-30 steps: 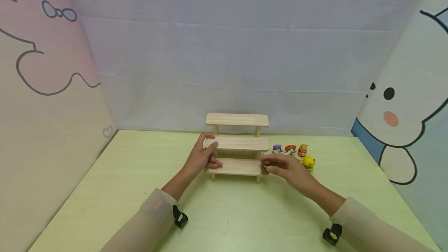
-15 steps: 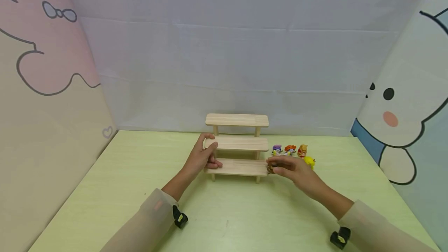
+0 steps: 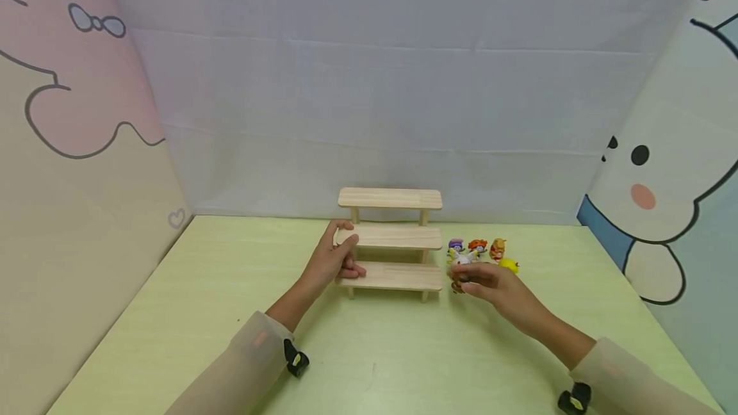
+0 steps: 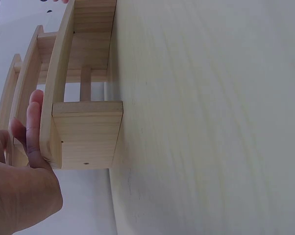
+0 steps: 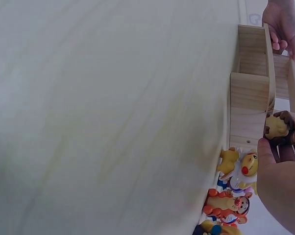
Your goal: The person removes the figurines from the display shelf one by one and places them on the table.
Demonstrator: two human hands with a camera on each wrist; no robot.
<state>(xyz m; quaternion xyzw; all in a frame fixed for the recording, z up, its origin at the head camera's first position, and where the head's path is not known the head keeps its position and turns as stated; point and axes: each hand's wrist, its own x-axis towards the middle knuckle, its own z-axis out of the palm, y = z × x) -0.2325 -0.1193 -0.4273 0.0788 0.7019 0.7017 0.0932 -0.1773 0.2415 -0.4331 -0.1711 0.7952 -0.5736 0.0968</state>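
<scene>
A three-tier wooden display stand (image 3: 389, 236) is on the table by the back wall. My left hand (image 3: 331, 258) grips its left end, thumb on the middle tier and lower fingers on the bottom tier. In the left wrist view, fingers (image 4: 34, 125) lie along the end of a tier. Just off the bottom tier's right end, my right hand (image 3: 496, 287) pinches a small brown figurine (image 3: 457, 287). The right wrist view shows that figurine's tan and dark brown body (image 5: 277, 126) between thumb and fingers; part of it is covered.
Several toy figurines stand right of the stand: purple-topped (image 3: 456, 245), orange-haired (image 3: 478, 246), orange-and-yellow (image 3: 498, 248), yellow (image 3: 510, 265), and white with yellow-tipped ears (image 3: 462, 257). A pale wall (image 3: 380, 95) rises behind the table (image 3: 242, 274).
My right hand has moved right with the brown figurine, away from the bottom tier's right end. The white figurine shows more behind it. My left hand has stayed on the stand.
</scene>
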